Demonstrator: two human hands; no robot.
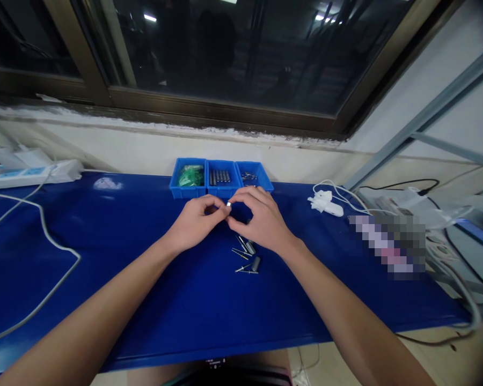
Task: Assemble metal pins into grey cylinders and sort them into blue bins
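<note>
My left hand [197,221] is closed, thumb and forefinger pinched at a small shiny piece [229,204]. From the other side, my right hand [261,219] curls its fingers to the same piece, its forefinger at the top and its thumb lower. The piece is mostly covered by fingertips, so its kind is unclear. Just below my right hand, thin metal pins [241,253] lie loose on the blue tabletop [177,305]. Among them are short dark grey cylinders [256,263]. My right hand partly hides the upper ones.
Behind my hands stand a blue bin of green pieces [191,176], one with grey cylinders [220,176] and one with small metal pins [249,176]. A power strip [36,174] and white cable [44,225] lie left. A white device [326,203] sits right, near a metal frame [386,145].
</note>
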